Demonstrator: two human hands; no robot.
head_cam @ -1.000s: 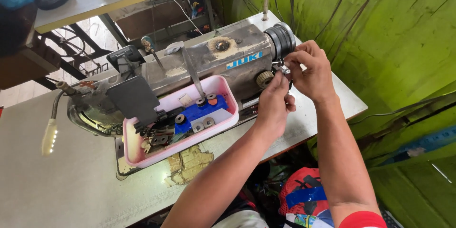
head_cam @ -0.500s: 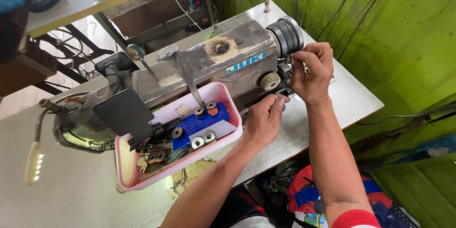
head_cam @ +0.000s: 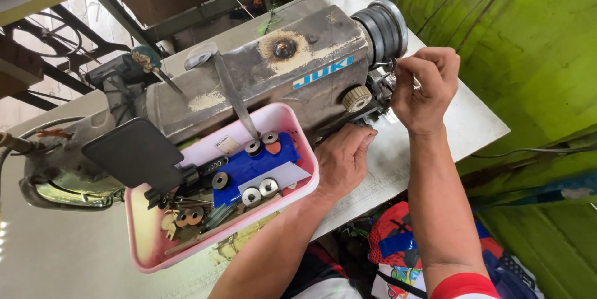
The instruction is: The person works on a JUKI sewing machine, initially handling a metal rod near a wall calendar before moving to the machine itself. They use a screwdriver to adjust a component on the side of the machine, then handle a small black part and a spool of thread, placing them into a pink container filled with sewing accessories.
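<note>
Landmark = the worn grey-brown metal industrial sewing machine, lying tipped back on the pale scuffed worktable. Going L to R from my view:

Far L of machine: its black flat knee-lift pad sticks out front, overlapping the tray corner.

Front of machine, touching its body: pink rectangular plastic tray w/ round metal bobbins, a blue strip and small parts inside. I judge it's parked there so bits stay w/in reach and don't roll off.

Just R of tray, under machine's R end: my left hand, palm down, fingers loosely curled against the machine base edge, grasping nothing I can see; looks like bracing.

At machine's R end, just below the black ribbed handwheel: my right hand, fingers clenched in a pinch on a small metal fitting; what exactly is pinched is hidden.

Room: table edge is close R of the right hand, green wall beyond. Tight there. Tray overhangs the front edge.
</note>
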